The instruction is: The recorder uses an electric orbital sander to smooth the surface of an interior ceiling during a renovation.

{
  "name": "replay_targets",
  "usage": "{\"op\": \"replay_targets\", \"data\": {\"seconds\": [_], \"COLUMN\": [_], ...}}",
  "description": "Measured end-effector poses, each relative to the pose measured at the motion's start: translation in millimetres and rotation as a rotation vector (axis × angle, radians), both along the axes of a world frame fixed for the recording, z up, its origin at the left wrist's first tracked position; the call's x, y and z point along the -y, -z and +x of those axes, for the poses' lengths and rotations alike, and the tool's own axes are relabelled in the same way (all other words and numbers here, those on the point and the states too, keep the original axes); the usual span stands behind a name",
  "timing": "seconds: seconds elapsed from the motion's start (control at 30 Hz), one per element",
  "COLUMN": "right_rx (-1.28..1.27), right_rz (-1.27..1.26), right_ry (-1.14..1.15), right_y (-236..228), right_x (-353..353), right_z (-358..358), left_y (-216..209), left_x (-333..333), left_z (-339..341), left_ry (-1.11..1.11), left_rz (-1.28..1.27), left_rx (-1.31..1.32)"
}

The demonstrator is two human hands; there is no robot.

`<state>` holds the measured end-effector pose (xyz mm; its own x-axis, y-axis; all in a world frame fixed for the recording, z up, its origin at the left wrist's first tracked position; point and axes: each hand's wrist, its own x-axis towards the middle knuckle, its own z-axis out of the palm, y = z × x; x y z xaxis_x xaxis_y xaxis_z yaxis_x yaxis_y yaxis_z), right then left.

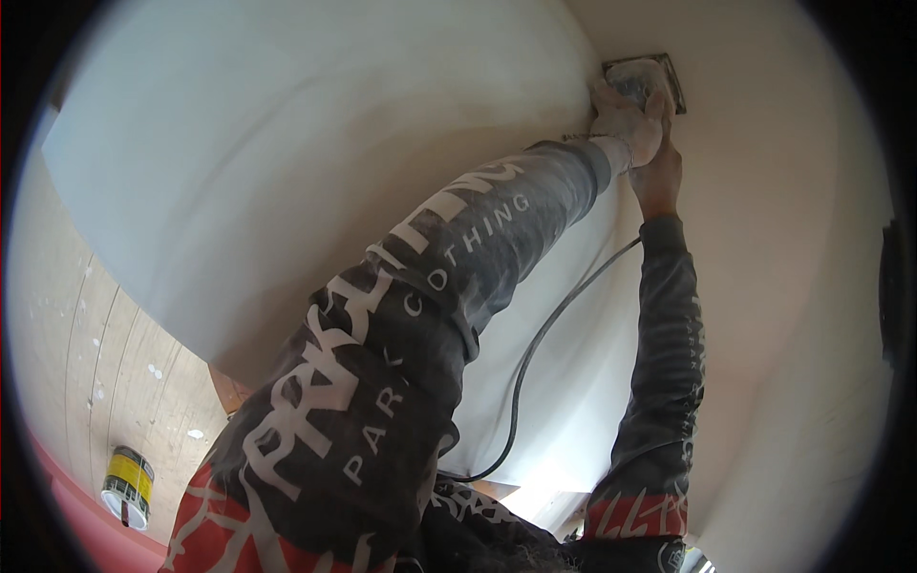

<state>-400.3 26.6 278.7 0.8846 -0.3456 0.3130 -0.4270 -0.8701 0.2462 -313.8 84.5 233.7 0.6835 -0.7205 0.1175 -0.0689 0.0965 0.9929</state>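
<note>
Both my arms reach up to a dusty electric sander (642, 78) with a dark square base plate, which lies against the pale wall surface at the upper right. My left hand (626, 124) is wrapped over the sander's body and is white with dust. Just below it, my right hand (659, 177) is closed on the sander's lower end, partly hidden behind the left. A dark cable (523, 368) hangs from beside my right wrist and curves down toward my body.
A large smooth white wall (315, 105) fills the left and middle. Down at the lower left, a paint tin (129, 477) with a yellow band stands by the white-spotted floorboards (115, 372). A red surface (95, 530) edges the lower left corner.
</note>
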Motion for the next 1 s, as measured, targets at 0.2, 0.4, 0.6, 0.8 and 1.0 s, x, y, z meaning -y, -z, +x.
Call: {"op": "replay_targets", "data": {"seconds": [0.2,0.4,0.6,0.8,1.0], "right_rx": [0.006,-0.004,-0.006,0.014,0.013], "right_rz": [0.017,0.018,-0.001,0.022,-0.016], "right_ry": [-0.012,0.02,-0.001,-0.023,-0.105], "right_y": [1,-5,-21,-19,-20], "right_x": [9,5,5,15,23], "right_z": [-17,-14,11,-2,-12], "left_y": [-9,-10,-15,-12,-14], "left_x": [-14,-12,24,40,21], "left_z": [-12,-8,17,0,1], "left_ry": [0.071,0.131,0.13,-0.047,0.155], "left_rz": [0.056,0.072,0.121,0.11,0.025], "left_rx": [0.121,0.136,-0.062,-0.029,0.144]}}
